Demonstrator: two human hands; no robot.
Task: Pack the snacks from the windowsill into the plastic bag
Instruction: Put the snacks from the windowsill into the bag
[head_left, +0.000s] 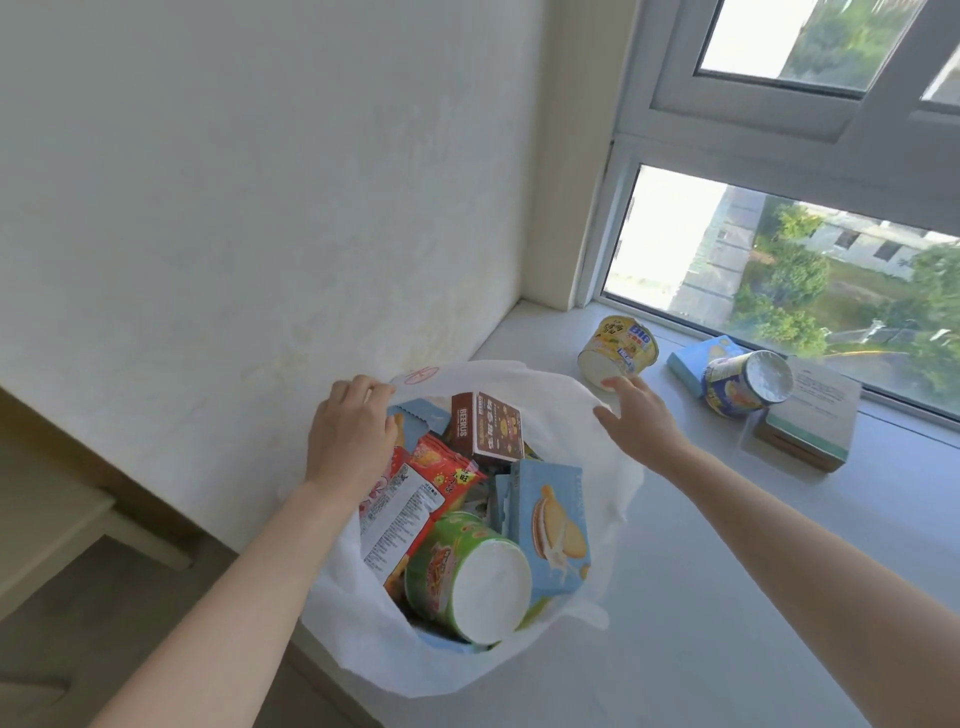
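Note:
A white plastic bag (561, 395) stands open on the windowsill (727, 597), holding a green cup (462, 571), a brown box (485, 434), a blue cookie box (550, 525) and red packets (415, 499). My left hand (350, 434) grips the bag's far left rim. My right hand (641, 421) reaches over the right rim with fingers spread, its fingertips just short of a yellow cup (618, 351) lying on its side. Farther right lie a blue cup (745, 384) on a light blue packet (696, 358) and a flat grey-green box (810, 421).
The window glass (779, 270) runs along the back of the sill. A white wall (260, 208) rises left of the bag. Below left are a wooden ledge and floor (78, 519). Bare sill stretches in front of the boxes.

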